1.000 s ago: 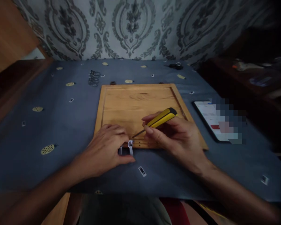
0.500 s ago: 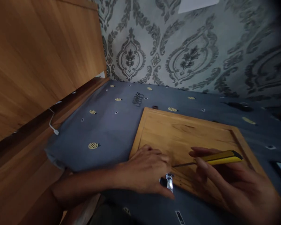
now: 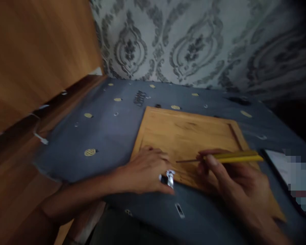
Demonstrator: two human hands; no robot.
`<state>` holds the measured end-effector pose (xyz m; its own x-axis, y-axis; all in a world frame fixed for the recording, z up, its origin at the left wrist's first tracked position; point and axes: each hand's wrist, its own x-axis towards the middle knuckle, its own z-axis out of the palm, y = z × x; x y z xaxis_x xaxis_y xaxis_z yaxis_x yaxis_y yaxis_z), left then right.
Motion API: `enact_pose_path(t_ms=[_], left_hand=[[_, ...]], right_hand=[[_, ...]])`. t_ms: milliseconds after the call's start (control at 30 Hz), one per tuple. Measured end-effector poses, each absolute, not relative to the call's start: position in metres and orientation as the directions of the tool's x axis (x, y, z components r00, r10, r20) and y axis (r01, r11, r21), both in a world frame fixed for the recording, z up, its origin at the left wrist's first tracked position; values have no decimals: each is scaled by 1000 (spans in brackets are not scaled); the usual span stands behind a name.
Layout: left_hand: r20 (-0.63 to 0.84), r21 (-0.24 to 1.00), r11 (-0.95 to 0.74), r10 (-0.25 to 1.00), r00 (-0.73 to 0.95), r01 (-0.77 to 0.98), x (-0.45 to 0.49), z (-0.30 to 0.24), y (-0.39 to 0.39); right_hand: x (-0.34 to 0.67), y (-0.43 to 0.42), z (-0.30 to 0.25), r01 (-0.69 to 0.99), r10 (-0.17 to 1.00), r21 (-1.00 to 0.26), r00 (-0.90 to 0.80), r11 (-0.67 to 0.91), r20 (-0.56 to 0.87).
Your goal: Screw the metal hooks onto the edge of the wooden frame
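Note:
A wooden board (image 3: pixel 191 134) with a raised rim lies on the blue cloth. My left hand (image 3: pixel 148 172) rests over its near left edge, fingers curled on the wood. Between its thumb and fingers sits a small shiny metal piece (image 3: pixel 170 178) at the board's edge, with something dark beside it; its kind is unclear. In my right hand (image 3: pixel 232 180) is a screwdriver (image 3: pixel 236 157) with a yellow handle, gripped near the shaft. It lies nearly level, its thin tip pointing left, a little apart from my left hand.
Several dark looped metal pieces (image 3: pixel 139 98) lie behind the board on the patterned cloth (image 3: pixel 104 136). A phone-like device (image 3: pixel 277 166), partly blurred out, is at the right. A dark object (image 3: pixel 238 100) lies far right. A white cable (image 3: pixel 39 136) hangs by the wooden panel (image 3: pixel 40 51) at left.
The view has shifted right and down, so everything appears further left and higher. My right hand still holds the screwdriver, and my left hand stays at the metal piece.

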<state>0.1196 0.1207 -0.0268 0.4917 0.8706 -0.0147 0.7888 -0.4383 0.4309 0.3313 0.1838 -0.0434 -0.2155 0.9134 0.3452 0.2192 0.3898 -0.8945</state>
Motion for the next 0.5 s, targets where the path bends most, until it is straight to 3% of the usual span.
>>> enact_pose_path(t_ms=[167,500], left_hand=[[66,450,-443,883,465,776,116,-36,118],[53,423,-465,870,491,778,114,-37,119]], right_hand=[[333,175,-43,149,935,-932,-186,329,300],[334,167,-40,57,892,-955,-378,290,248]])
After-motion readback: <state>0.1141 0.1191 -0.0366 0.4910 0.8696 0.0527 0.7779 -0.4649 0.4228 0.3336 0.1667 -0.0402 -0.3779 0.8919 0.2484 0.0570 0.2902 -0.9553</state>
